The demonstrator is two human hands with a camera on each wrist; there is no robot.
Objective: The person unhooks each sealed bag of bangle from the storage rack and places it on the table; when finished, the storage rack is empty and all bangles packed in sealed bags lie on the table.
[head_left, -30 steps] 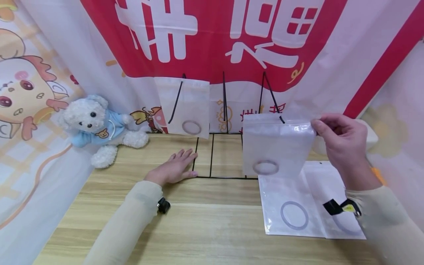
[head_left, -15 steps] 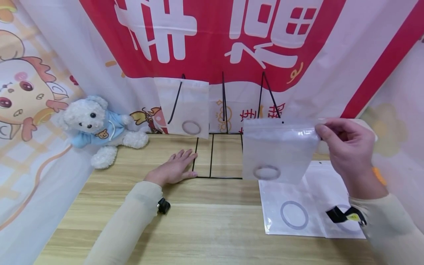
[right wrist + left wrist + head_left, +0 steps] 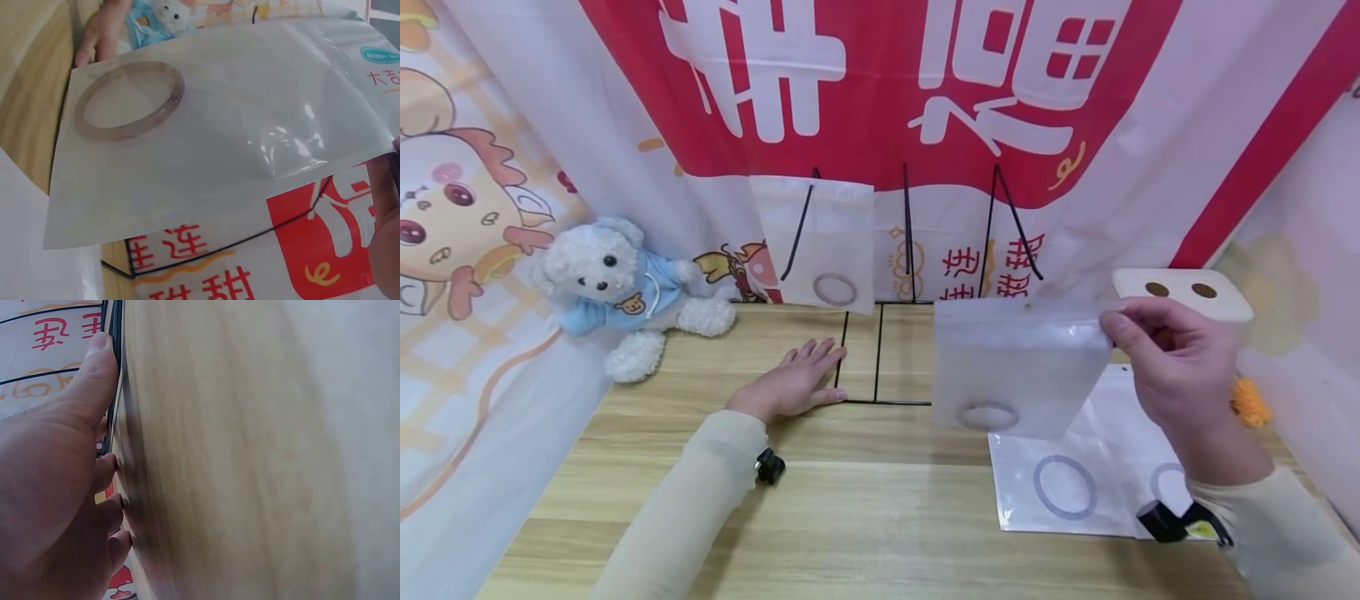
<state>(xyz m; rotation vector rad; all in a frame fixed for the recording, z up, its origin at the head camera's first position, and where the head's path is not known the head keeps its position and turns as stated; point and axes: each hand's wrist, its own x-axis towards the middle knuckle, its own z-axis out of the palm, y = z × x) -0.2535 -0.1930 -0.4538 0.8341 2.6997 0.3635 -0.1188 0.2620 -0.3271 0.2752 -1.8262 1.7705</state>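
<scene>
My right hand (image 3: 1183,358) pinches the upper right corner of a translucent zip bag (image 3: 1022,358) with a bangle-like ring (image 3: 988,404) inside. The bag hangs just below the tip of the right hook on a black wire rack (image 3: 878,358). In the right wrist view, the ring (image 3: 119,132) lies in the bag's lower end. My left hand (image 3: 801,379) rests flat, fingers spread, at the left side of the rack's base; in the left wrist view, the thumb (image 3: 94,375) lies along the wire. On the left hook hangs another bag (image 3: 805,233) with a ring.
Two white bags (image 3: 1108,483) with rings lie side by side on the wooden table (image 3: 880,517), partly under my right arm. Behind that hand stand a white box (image 3: 1180,279) with two brown holes and an orange object (image 3: 1252,404). A teddy bear (image 3: 651,292) sits at the left.
My right hand has moved down with the bag, and the bag has come off the right hook, whose tip now shows bare. The left hand has stayed in place.
</scene>
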